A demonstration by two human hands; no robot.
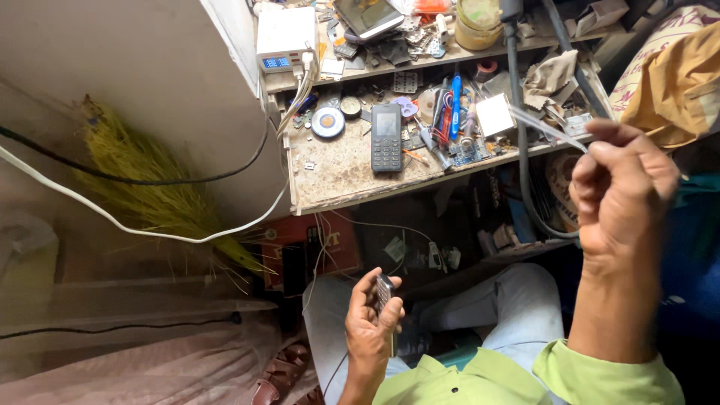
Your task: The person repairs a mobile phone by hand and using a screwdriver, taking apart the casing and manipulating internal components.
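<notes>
My left hand (pixel 371 319) is low over my lap and grips a small dark phone part (pixel 385 291) between thumb and fingers. My right hand (pixel 622 187) is raised at the right, fingers pinched on a thin metal tool, probably tweezers (pixel 546 127), whose blurred tip points left over the workbench. A black keypad phone (pixel 387 136) lies face up on the dusty wooden workbench (pixel 337 169), left of the tweezers' tip and apart from both hands.
The bench holds a round solder-wire reel (pixel 328 121), screwdrivers, blue-handled tools (pixel 454 105), circuit boards and a white square block (pixel 495 115). A shelf above carries a white power unit (pixel 285 37), a tablet (pixel 367 16) and a jar (pixel 478 22). White and black cables hang left beside a broom (pixel 150 187).
</notes>
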